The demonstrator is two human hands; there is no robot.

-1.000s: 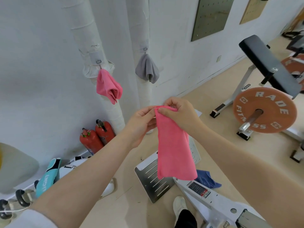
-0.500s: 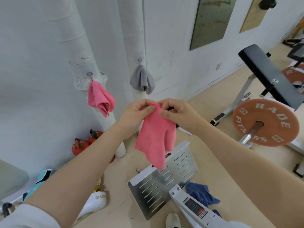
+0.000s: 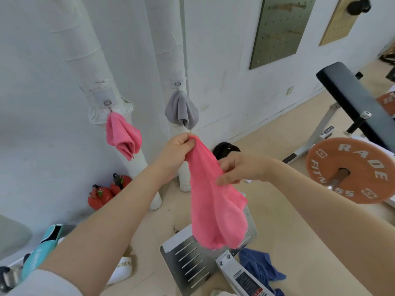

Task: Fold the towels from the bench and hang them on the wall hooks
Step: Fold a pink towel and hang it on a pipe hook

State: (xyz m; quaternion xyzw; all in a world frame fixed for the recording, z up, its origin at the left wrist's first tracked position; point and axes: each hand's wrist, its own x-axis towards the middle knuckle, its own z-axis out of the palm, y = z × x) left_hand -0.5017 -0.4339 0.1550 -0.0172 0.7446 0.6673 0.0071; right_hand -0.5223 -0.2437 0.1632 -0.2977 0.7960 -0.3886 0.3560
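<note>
Two towels hang on pipe hooks already: pink towel (image 3: pixel 123 135) & grey towel (image 3: pixel 181 111). Left hand (image 3: pixel 177 152) pinches the top of a third pink towel (image 3: pixel 213 206) mid-air, folded approx.; right hand (image 3: pixel 239 169) touches it w/ loose fingers. Blue towel (image 3: pixel 259 268) on the floor prob. left to do.

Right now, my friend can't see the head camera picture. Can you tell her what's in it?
A person's left hand pinches the top of a pink towel that hangs down, while the right hand touches its side. Behind, another pink towel and a grey towel hang on hooks on white pipes; a blue towel lies on the floor.
</note>
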